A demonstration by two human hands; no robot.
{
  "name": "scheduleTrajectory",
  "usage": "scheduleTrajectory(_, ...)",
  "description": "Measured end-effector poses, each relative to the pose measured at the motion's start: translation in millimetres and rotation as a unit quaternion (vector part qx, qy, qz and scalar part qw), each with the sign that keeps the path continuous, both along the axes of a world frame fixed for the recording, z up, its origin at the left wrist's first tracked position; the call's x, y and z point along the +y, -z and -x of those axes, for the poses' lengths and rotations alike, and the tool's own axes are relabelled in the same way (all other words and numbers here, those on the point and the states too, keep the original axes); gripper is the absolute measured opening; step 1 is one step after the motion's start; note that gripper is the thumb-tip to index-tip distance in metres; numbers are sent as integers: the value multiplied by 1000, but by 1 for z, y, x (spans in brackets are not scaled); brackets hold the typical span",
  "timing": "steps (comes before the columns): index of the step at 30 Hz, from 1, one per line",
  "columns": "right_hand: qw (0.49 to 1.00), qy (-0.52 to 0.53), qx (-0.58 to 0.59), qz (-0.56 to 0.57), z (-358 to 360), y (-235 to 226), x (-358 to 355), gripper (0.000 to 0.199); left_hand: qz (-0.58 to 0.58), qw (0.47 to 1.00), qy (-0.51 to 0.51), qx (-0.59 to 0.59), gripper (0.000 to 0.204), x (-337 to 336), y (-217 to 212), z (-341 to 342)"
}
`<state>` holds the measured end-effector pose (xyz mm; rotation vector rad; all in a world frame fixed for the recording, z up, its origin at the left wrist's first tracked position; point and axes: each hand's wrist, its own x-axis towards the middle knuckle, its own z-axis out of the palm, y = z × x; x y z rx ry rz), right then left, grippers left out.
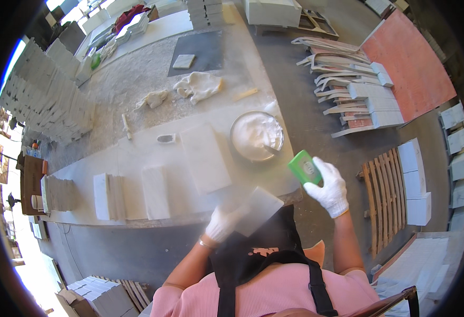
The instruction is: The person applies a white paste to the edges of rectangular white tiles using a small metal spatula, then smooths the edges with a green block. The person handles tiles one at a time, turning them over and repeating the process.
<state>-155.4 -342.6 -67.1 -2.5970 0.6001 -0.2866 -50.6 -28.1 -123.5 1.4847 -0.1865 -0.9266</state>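
Observation:
My left hand (222, 224), in a white glove, grips a pale rectangular tile (262, 212) by its left side, tilted in front of my black apron. A white haze blurs the fingers and that edge of the tile. Out to the right, my gloved right hand (330, 193) is closed around a green rectangular hand pad (304, 168), held off the table's right edge. Beyond the tile stands a round metal bowl (234, 145) of white powder (254, 131), with a tool's dark handle leaning in it. A larger white slab (205, 159) lies flat to the bowl's left.
More tiles (156, 193) and a tile stack (102, 196) stand along the table's near edge. Crumpled gloves (197, 87) and a dark sheet (203, 50) lie farther back. Tall tile stacks (47, 95) rise at left. A wooden pallet (385, 195) and strap-laden red rack (409, 68) stand right.

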Motion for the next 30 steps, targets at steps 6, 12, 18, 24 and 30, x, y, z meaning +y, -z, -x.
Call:
scheduleTrajectory(6,979,-78,-176,59,-139,-71,-75,81,-75,990,87,-87,42,-12,9,-8)
scheduleTrajectory(12,950,-295,86,56,-324,-76,9,80,-66,978,112,-164,49,-20,16,-12)
scheduleTrajectory(18,873,-409,260,57,-354,-19,51,69,-75,961,147,-222,50,-19,25,-12)
scheduleTrajectory(24,890,-353,256,129,-338,-31,45,45,-64,969,159,-177,46,-19,24,-17)
scheduleTrajectory(30,820,-373,322,291,-303,-32,50,24,-83,986,83,-120,42,-23,12,-16)
